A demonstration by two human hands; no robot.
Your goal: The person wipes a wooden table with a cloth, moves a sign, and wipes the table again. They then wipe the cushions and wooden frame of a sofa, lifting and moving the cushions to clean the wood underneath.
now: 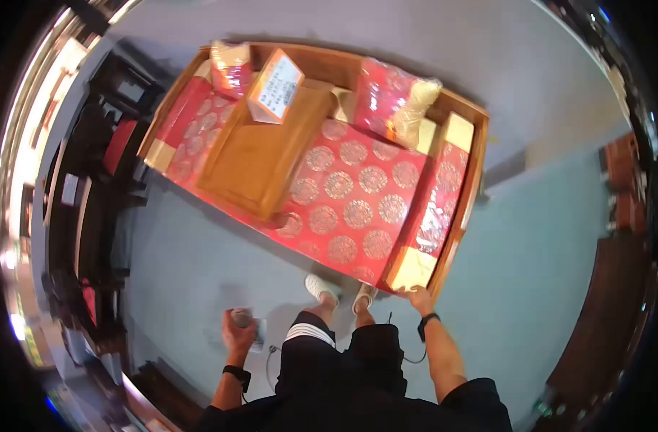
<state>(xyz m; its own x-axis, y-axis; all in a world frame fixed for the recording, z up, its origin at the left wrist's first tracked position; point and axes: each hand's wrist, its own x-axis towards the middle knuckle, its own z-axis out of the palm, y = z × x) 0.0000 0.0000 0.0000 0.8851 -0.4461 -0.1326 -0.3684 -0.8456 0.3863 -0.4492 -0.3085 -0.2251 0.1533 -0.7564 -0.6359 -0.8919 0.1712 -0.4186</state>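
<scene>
My left hand (238,333) is closed around a small round greyish thing (241,317), held out over the floor to the left of my legs; what it is, I cannot tell. Ahead and to the right, my right hand (420,300) has its fingers curled at the yellow end of a long red-and-yellow bolster (443,194). This bolster lies along the right armrest of a wooden daybed (455,241). Red fabric with round gold medallions covers the seat mat (343,191). Dark bands circle both my wrists.
On the daybed stand a low wooden table (253,155) and a white sign with an orange border (277,86). Shiny pillows (394,104) (230,68) lean at the back. Dark chairs (84,209) line the left side; a long dark bench (595,317) stands right. A cable (271,367) lies by my legs.
</scene>
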